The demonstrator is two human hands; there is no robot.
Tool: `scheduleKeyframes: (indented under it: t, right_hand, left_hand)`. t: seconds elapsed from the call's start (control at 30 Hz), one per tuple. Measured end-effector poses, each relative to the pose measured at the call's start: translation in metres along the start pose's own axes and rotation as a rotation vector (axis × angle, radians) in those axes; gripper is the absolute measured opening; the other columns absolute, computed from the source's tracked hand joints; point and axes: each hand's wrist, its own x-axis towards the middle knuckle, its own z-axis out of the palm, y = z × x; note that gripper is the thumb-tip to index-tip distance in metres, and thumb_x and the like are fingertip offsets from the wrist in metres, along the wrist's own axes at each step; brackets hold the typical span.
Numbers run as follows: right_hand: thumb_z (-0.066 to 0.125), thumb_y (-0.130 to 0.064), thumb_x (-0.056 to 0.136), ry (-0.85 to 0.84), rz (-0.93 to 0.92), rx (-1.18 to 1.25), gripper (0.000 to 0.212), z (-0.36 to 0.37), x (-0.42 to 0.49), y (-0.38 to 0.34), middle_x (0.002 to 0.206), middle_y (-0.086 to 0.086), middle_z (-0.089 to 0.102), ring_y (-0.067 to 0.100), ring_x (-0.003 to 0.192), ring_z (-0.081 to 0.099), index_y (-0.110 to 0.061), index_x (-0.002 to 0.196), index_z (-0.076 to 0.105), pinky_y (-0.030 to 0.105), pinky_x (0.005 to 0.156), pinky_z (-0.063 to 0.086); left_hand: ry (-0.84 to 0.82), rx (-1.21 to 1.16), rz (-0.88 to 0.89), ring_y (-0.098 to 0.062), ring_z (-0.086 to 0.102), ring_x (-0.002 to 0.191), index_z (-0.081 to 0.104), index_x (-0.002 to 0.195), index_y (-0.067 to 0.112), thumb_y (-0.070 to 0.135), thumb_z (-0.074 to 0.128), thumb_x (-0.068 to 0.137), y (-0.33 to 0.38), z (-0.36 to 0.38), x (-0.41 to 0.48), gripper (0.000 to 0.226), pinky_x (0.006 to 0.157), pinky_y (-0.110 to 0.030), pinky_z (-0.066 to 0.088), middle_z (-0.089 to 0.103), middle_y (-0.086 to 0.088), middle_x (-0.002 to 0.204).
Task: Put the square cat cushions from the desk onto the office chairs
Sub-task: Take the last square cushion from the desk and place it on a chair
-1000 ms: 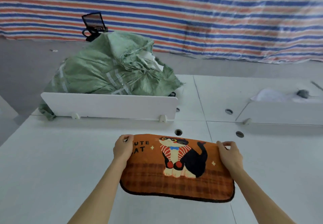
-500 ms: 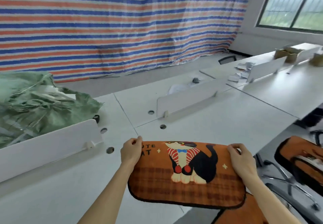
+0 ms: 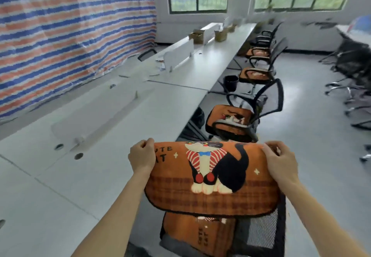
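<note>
Two hands [image 3: 141, 155] grip orange plaid cushion [image 3: 212, 178] bearing black-white cat.

Both hands hold an orange cat cushion [image 3: 210, 178] by its far corners, left hand [image 3: 141, 156] and right hand [image 3: 281, 162], off the desk [image 3: 100, 116] edge, above a chair [image 3: 261, 234] already bearing another cushion [image 3: 198, 234].
</note>
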Motion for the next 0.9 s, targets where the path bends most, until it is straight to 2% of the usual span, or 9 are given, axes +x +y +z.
scheduleKeyframes:
  t: [0.07, 0.2, 0.3, 0.4, 0.53, 0.6, 0.7, 0.77, 0.9]
  right_hand:
    - [0.063, -0.03, 0.095, 0.088, 0.02, 0.009, 0.006, -0.038, 0.009, 0.014, 0.098, -0.005, 0.065, 0.02, 0.093, 0.057, -0.027, 0.096, 0.068, 0.037, 0.083, 0.046]
    - [0.061, -0.019, 0.09, 0.296, 0.124, 0.063, 0.012, -0.118, 0.015, 0.044, 0.071, 0.002, 0.058, 0.022, 0.065, 0.053, -0.029, 0.095, 0.065, 0.033, 0.06, 0.043]
    - [0.057, -0.015, 0.09, 0.429, 0.195, 0.069, 0.015, -0.165, 0.011, 0.063, 0.063, 0.003, 0.051, 0.022, 0.056, 0.046, -0.026, 0.097, 0.063, 0.031, 0.055, 0.038]
    - [0.055, -0.014, 0.091, 0.587, 0.219, 0.056, 0.014, -0.21, 0.009, 0.081, 0.064, 0.002, 0.051, 0.021, 0.055, 0.045, -0.021, 0.1, 0.062, 0.034, 0.055, 0.039]
    - [0.058, -0.015, 0.091, 0.758, 0.271, 0.028, 0.011, -0.256, 0.016, 0.112, 0.084, -0.001, 0.06, 0.011, 0.07, 0.054, -0.018, 0.099, 0.064, 0.034, 0.062, 0.044]
    - [0.058, -0.015, 0.091, 0.769, 0.291, 0.033, 0.012, -0.271, 0.028, 0.133, 0.092, 0.003, 0.064, 0.018, 0.075, 0.057, -0.019, 0.1, 0.064, 0.036, 0.066, 0.045]
    - [0.057, -0.01, 0.091, 0.748, 0.314, 0.053, 0.015, -0.288, 0.062, 0.162, 0.085, 0.004, 0.062, 0.021, 0.071, 0.055, -0.017, 0.102, 0.063, 0.034, 0.061, 0.043]
    - [0.056, -0.008, 0.092, 0.709, 0.336, 0.054, 0.014, -0.295, 0.091, 0.177, 0.08, 0.001, 0.059, 0.018, 0.066, 0.052, -0.017, 0.102, 0.062, 0.033, 0.058, 0.041]
    - [0.056, -0.012, 0.092, 0.643, 0.363, 0.042, 0.015, -0.325, 0.159, 0.199, 0.091, -0.003, 0.059, 0.006, 0.076, 0.054, -0.021, 0.101, 0.062, 0.033, 0.063, 0.04]
  left_hand:
    - [-0.082, 0.012, 0.036, -0.021, 0.041, 0.055, 0.039, 0.053, 0.012, 0.025, 0.053, 0.092, 0.02, 0.037, -0.013, 0.043, 0.054, -0.034, 0.031, 0.043, -0.005, 0.053]
    - [-0.261, 0.025, 0.137, -0.02, 0.028, 0.05, 0.029, 0.049, 0.016, 0.022, 0.054, 0.089, 0.067, 0.122, -0.044, 0.048, 0.053, -0.032, 0.023, 0.029, 0.0, 0.047]
    - [-0.368, 0.027, 0.248, -0.019, 0.026, 0.044, 0.03, 0.047, 0.016, 0.023, 0.054, 0.09, 0.095, 0.176, -0.068, 0.05, 0.052, -0.031, 0.024, 0.028, 0.002, 0.042]
    - [-0.478, -0.008, 0.318, -0.018, 0.027, 0.042, 0.033, 0.046, 0.015, 0.025, 0.054, 0.092, 0.117, 0.23, -0.096, 0.052, 0.05, -0.031, 0.025, 0.026, 0.006, 0.038]
    - [-0.554, -0.006, 0.386, -0.019, 0.031, 0.046, 0.036, 0.051, 0.011, 0.027, 0.054, 0.094, 0.126, 0.286, -0.133, 0.048, 0.053, -0.034, 0.026, 0.032, 0.0, 0.044]
    - [-0.583, 0.003, 0.381, -0.019, 0.034, 0.047, 0.036, 0.053, 0.011, 0.027, 0.054, 0.094, 0.128, 0.312, -0.147, 0.048, 0.054, -0.033, 0.028, 0.035, -0.002, 0.047]
    - [-0.602, 0.032, 0.348, -0.021, 0.037, 0.051, 0.038, 0.055, 0.008, 0.026, 0.054, 0.095, 0.131, 0.36, -0.155, 0.046, 0.054, -0.033, 0.028, 0.038, -0.007, 0.05]
    - [-0.583, 0.067, 0.323, -0.024, 0.04, 0.053, 0.041, 0.056, 0.007, 0.028, 0.053, 0.094, 0.139, 0.392, -0.156, 0.045, 0.054, -0.033, 0.027, 0.042, -0.012, 0.053]
    - [-0.534, 0.117, 0.273, -0.026, 0.045, 0.056, 0.044, 0.056, 0.007, 0.029, 0.052, 0.095, 0.16, 0.454, -0.164, 0.046, 0.056, -0.033, 0.031, 0.047, -0.013, 0.055]
